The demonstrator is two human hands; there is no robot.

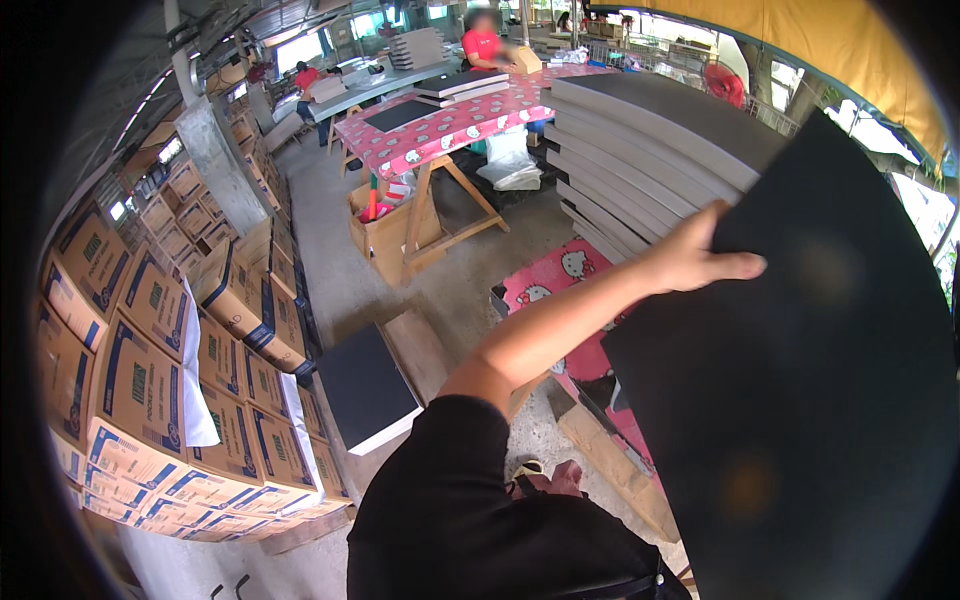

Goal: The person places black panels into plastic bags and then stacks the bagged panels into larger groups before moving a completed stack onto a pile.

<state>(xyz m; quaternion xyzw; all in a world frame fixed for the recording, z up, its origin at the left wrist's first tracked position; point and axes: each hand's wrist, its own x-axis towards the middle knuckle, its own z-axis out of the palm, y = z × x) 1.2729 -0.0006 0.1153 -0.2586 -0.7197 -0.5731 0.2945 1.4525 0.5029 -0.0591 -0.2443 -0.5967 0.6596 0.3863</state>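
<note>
My left hand (705, 255) grips the left edge of a large, flat black board (800, 400). Its thumb lies on the dark face, and the other fingers are mostly hidden at the edge. Tilted up, the board fills the right side of the head view. My right hand is not in view. Just beyond my left hand rises a stack of thick, pale-edged slabs (630, 150) with a dark top. It stands on a table with a pink, cartoon-printed cover (540, 285).
Stacked cardboard cartons (140, 380) line the left side. A black-topped slab (365, 385) lies low beside them. Ahead, a pink-covered trestle table (440, 135) holds black boards, with an open carton (385, 235) below. A person in red (483, 45) works behind it; another (307, 80) is farther left.
</note>
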